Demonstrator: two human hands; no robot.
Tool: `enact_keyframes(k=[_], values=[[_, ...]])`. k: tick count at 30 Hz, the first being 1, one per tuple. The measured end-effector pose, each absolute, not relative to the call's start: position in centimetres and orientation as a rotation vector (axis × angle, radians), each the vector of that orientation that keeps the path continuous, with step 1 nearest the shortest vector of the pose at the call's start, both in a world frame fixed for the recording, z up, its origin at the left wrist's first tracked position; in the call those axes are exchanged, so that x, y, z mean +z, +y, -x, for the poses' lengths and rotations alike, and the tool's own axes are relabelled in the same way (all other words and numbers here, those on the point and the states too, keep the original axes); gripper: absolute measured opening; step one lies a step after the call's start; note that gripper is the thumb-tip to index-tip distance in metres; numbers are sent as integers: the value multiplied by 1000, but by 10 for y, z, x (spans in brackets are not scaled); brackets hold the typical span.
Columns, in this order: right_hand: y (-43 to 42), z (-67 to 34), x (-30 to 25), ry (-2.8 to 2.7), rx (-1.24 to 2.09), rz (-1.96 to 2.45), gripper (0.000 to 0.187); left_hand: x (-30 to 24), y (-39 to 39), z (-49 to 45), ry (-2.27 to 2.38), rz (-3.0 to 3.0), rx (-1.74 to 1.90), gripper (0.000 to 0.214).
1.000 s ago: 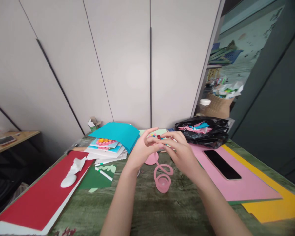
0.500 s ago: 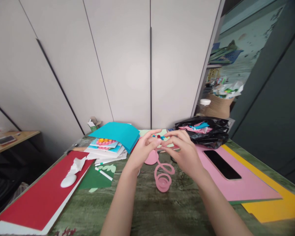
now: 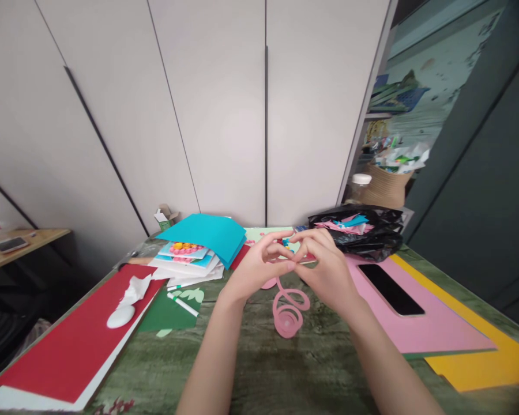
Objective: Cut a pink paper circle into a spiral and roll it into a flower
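My left hand (image 3: 254, 268) and my right hand (image 3: 326, 268) meet above the middle of the green table (image 3: 259, 369), fingertips pinched together on the upper end of a pink paper strip (image 3: 288, 308). The strip hangs down from the fingers and curls into a loose coil that rests on the table below them. A small pink paper piece lies under my left hand, mostly hidden.
A teal sheet (image 3: 205, 233) lies on a stack of cards at back left. A red sheet (image 3: 75, 334) carries a white glue bottle (image 3: 120, 316). A marker (image 3: 182, 305) lies on green paper. At right, a phone (image 3: 391, 288) sits on pink paper (image 3: 419, 323) over yellow; behind it, a black bag (image 3: 363, 230).
Both hands have drawn closer together and pinched shut on the strip's end. The pink coil has shifted slightly and wound tighter.
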State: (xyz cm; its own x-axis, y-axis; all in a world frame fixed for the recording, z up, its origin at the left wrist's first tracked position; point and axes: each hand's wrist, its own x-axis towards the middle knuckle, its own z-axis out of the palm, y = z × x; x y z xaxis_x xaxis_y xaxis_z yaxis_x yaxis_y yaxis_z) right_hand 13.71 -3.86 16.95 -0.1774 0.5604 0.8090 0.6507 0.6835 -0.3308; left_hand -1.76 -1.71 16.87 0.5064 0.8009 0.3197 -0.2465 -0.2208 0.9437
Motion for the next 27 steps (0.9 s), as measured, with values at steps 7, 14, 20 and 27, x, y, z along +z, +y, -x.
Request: enact_keyframes(k=[7,14,20,27], values=[[-42,-135,172,-1835,-176,929,4,168,-15,17,478,-1330,1138,52],[-43,-134,170,-1911,-178,889,23,170,-14,20,475,-1283,1144,56],[-39,-135,166,-2021,-27,887,33,170,-14,21,504,-1290,1150,58],[-38,-136,165,-1943,-89,925,26,170,-12,23,541,-1354,1117,53]])
